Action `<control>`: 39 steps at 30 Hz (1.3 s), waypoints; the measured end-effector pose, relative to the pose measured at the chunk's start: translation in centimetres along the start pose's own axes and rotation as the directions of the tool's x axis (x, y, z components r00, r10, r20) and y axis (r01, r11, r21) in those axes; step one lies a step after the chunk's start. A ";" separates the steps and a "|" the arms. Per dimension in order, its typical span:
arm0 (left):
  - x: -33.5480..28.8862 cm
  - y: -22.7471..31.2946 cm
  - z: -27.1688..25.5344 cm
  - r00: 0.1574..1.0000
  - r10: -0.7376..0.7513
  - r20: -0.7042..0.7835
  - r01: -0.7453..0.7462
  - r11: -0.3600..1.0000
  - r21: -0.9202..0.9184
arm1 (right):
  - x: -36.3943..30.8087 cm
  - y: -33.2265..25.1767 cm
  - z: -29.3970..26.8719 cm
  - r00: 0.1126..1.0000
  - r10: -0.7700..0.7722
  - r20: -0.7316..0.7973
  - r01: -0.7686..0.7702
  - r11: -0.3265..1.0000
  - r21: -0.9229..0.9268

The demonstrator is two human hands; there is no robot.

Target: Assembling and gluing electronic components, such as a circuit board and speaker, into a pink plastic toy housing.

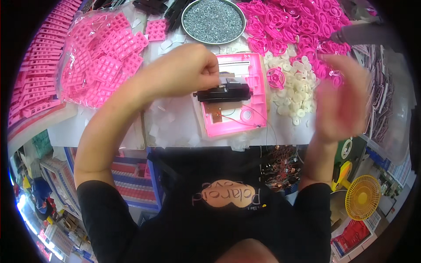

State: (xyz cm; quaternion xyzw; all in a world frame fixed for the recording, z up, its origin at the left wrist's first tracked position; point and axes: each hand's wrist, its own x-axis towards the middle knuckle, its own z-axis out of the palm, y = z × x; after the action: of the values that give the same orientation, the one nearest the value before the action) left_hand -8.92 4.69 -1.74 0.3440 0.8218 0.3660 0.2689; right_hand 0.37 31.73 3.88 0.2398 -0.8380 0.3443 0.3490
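On the white worktop in front of me lies a pink plastic housing (261, 94). A black roller-like mechanism (224, 93) rests across its middle, and thin red wires (237, 120) trail from below it. My left hand (197, 65) is closed, its fingertips at the upper edge of the black mechanism. Whatever those fingers pinch is hidden. My right hand (342, 98) is smeared by motion at the right, beyond the pile of white discs (294, 83) and below a grey cylindrical tool (357, 34). Its fingers are too blurred to read.
A round metal tray of small screws (213, 22) stands at the back. Pink ring-shaped parts (298, 22) are heaped beside it. Left are a clear bag of pink keypads (98, 61) and stacked pink parts (37, 65). A yellow fan (362, 197) stands lower right.
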 end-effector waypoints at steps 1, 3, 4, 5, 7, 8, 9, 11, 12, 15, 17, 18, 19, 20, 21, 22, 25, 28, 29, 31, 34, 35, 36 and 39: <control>1.0 -0.3 -0.7 0.998 0.051 -0.028 -0.051 0.999 -0.002 | 0.8 0.6 -0.8 0.972 0.073 -0.224 -0.063 0.997 0.052; 3.6 -1.1 -2.2 0.971 0.122 -0.208 -0.089 0.983 0.160 | 3.4 3.0 -1.8 0.886 0.143 -0.441 -0.089 0.986 0.142; 5.0 -1.8 -2.7 0.922 0.157 -0.353 -0.042 0.949 0.311 | 5.1 4.9 -1.6 0.884 0.155 -0.442 -0.088 0.982 0.169; 6.1 -2.7 -2.7 0.908 0.171 -0.383 0.011 0.903 0.429 | 6.6 5.0 -1.2 0.895 0.236 -0.378 -0.156 0.961 0.229; 7.8 -5.1 -1.6 0.875 0.203 -0.439 0.141 0.761 0.633 | 9.7 3.8 1.6 0.862 0.423 -0.280 -0.294 0.866 0.405; 8.3 -5.6 -1.4 0.885 0.232 -0.403 0.096 0.757 0.647 | 11.0 2.6 3.9 0.817 0.528 -0.233 -0.355 0.777 0.519; 8.8 -5.7 -1.3 0.894 0.269 -0.360 0.040 0.750 0.660 | 11.2 2.5 4.6 0.824 0.536 -0.184 -0.366 0.751 0.550; 9.5 -5.7 -1.2 0.886 0.292 -0.360 0.022 0.748 0.663 | 11.4 2.6 5.7 0.887 0.455 -0.076 -0.346 0.765 0.544; 9.6 -5.3 -1.1 0.872 0.279 -0.403 0.059 0.756 0.652 | 11.5 3.1 5.8 0.913 0.408 0.005 -0.339 0.752 0.565; 10.2 -4.4 -1.6 0.914 0.077 -0.398 0.208 0.754 0.623 | 11.9 4.2 5.5 0.914 0.314 0.255 -0.398 0.582 0.709; 9.7 -3.9 -2.5 0.939 0.016 -0.343 0.160 0.863 0.479 | 12.1 3.5 4.8 0.883 0.268 0.385 -0.467 0.411 0.783; 8.4 -2.6 -2.9 0.949 0.060 -0.311 0.045 0.947 0.319 | 10.9 2.1 5.3 0.882 0.341 0.325 -0.446 0.385 0.808; 6.8 -1.4 -2.8 0.952 0.115 -0.284 -0.078 0.987 0.139 | 9.3 2.6 5.2 0.901 0.323 0.291 -0.403 0.372 0.836; 5.1 -0.6 -1.8 0.948 0.138 -0.287 -0.159 0.986 -0.051 | 7.7 3.1 5.2 0.918 0.303 0.258 -0.359 0.351 0.865; 2.7 -0.3 -0.6 0.943 0.138 -0.304 -0.214 0.948 -0.234 | 5.9 3.7 6.0 0.933 0.273 0.236 -0.317 0.308 0.897; 0.7 0.4 0.5 0.920 0.233 -0.315 -0.285 0.950 -0.130 | 4.7 2.7 5.0 0.929 0.236 0.285 -0.339 0.230 0.912; -2.8 1.9 3.8 0.820 0.426 -0.382 -0.364 0.904 0.227 | 1.9 -1.8 4.0 0.938 0.189 0.289 -0.326 0.210 0.922; -4.0 2.1 5.6 0.774 0.455 -0.441 -0.331 0.884 0.331 | 1.0 -3.8 3.2 0.945 0.150 0.292 -0.325 0.302 0.896; -4.2 2.1 5.9 0.770 0.442 -0.460 -0.318 0.891 0.324 | 1.1 -4.2 3.1 0.940 0.159 0.302 -0.338 0.293 0.895; -4.1 2.0 6.0 0.755 0.452 -0.475 -0.343 0.890 0.301 | 1.2 -4.5 3.1 0.939 0.165 0.302 -0.338 0.275 0.900; -3.9 2.3 6.1 0.749 0.455 -0.482 -0.363 0.890 0.276 | 1.3 -4.8 3.5 0.936 0.180 0.302 -0.341 0.263 0.902; -3.9 2.3 6.0 0.750 0.455 -0.480 -0.363 0.890 0.276 | 1.3 -4.8 3.4 0.932 0.192 0.307 -0.353 0.288 0.890; -4.0 2.2 6.1 0.752 0.453 -0.478 -0.362 0.891 0.275 | 1.2 -4.9 3.5 0.928 0.203 0.313 -0.364 0.309 0.878; -4.1 2.3 5.9 0.731 0.500 -0.464 -0.340 0.856 0.389 | 0.8 -5.3 3.4 0.910 0.256 0.326 -0.405 0.383 0.830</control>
State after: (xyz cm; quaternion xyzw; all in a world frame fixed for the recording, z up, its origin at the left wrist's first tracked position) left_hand -1.45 5.18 -2.60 0.4368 0.8057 0.3815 -0.1202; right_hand 1.86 25.66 4.87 0.2373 -0.5886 0.7720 0.0358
